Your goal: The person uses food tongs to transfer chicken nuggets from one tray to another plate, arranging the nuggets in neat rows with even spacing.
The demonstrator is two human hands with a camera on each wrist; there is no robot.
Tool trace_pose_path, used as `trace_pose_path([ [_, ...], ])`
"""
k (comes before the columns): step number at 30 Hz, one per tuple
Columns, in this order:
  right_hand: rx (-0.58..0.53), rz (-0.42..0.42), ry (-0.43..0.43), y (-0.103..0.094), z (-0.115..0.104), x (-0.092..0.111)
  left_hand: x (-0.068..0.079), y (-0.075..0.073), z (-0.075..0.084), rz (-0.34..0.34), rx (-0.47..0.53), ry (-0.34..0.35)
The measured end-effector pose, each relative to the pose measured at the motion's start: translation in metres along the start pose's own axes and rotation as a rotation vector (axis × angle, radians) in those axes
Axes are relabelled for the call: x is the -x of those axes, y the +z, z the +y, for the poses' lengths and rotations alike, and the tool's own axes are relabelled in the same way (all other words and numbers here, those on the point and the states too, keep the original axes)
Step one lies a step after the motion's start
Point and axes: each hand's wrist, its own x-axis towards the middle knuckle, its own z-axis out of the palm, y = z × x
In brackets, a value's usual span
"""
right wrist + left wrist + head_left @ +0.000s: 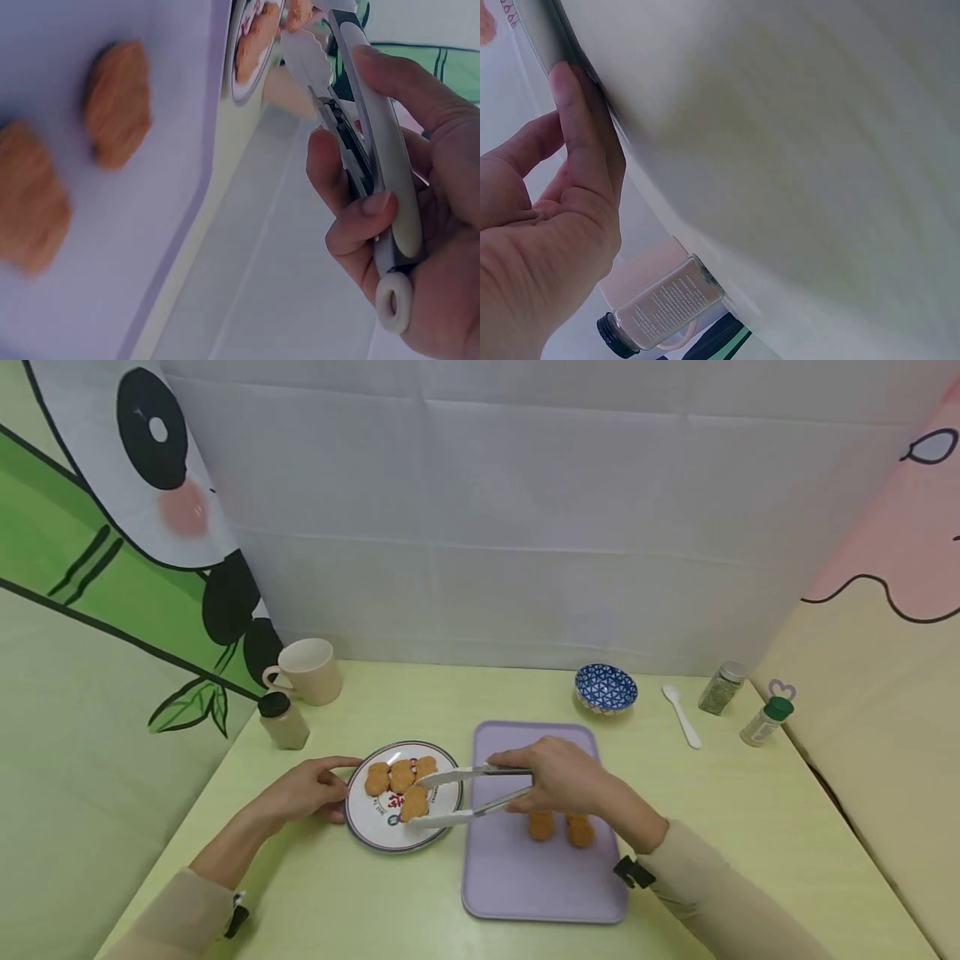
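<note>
My right hand (562, 777) grips a pair of tongs (495, 802), fingers wrapped round the handles in the right wrist view. The tongs' white tips reach over a round white plate (367, 827), on either side of a brown nugget-like piece (414, 803); whether they touch it I cannot tell. Other such pieces (377, 778) lie farther back on the plate. My left hand (311, 789) touches the plate's left rim; in the left wrist view a fingertip (564, 79) rests against its edge. Two more brown pieces (580, 832) lie on a lilac tray (540, 885) below my right hand.
Back left stand a beige mug (315, 672) and a black-capped jar (285, 722). A blue patterned bowl (606, 688) sits behind the tray. To the right are a white spoon (682, 718), a silver-lidded jar (722, 687) and a green-capped jar (767, 721). Cloth walls enclose the table.
</note>
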Motion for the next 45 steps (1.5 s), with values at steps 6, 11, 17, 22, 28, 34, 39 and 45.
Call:
trace_pose_path([
  [6,-0.009,-0.08,-0.011,0.021,-0.018,-0.039,0.001,0.0,0.001,-0.016,0.01,0.035],
  [11,0.004,-0.093,-0.018,0.032,-0.024,-0.053,0.001,-0.001,0.0,-0.023,0.004,0.05],
  [17,0.004,-0.103,-0.008,0.038,-0.026,-0.058,0.002,-0.001,-0.001,-0.011,-0.013,0.045],
  [22,-0.002,-0.098,-0.001,0.038,-0.025,-0.056,0.002,0.0,-0.001,-0.013,-0.006,0.05],
  [28,-0.06,-0.069,0.026,0.032,-0.021,-0.048,0.002,-0.001,0.0,-0.005,0.015,0.029],
  [34,-0.095,-0.024,0.038,0.009,-0.007,-0.018,0.002,0.0,0.001,-0.032,0.032,0.052],
  [39,-0.085,0.013,0.056,-0.017,0.019,0.026,0.002,0.0,0.002,-0.02,0.01,0.033],
  [45,-0.068,-0.004,0.145,-0.036,0.046,0.085,0.0,0.0,0.0,-0.011,0.004,0.013],
])
